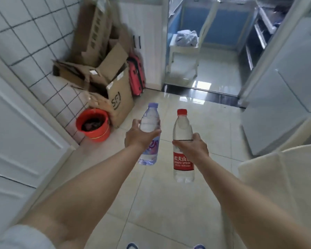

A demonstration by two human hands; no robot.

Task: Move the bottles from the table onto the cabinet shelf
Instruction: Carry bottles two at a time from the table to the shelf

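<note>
My left hand (137, 136) grips a clear water bottle with a pale purple cap and a purple label (150, 123) around its middle, tilted slightly to the right. My right hand (194, 146) grips a clear water bottle with a red cap and a red label (182, 126), held upright. Both bottles hang in the air over the tiled floor, side by side and a little apart. No table or cabinet shelf can be made out for certain in the head view.
Cardboard boxes (104, 72) are stacked against the tiled wall at the left, with a red bucket (93, 125) and a red suitcase (136, 76) beside them. A white door (13, 133) stands at the left. A white fridge-like unit (284, 97) is at the right, and a doorway (205, 72) opens ahead.
</note>
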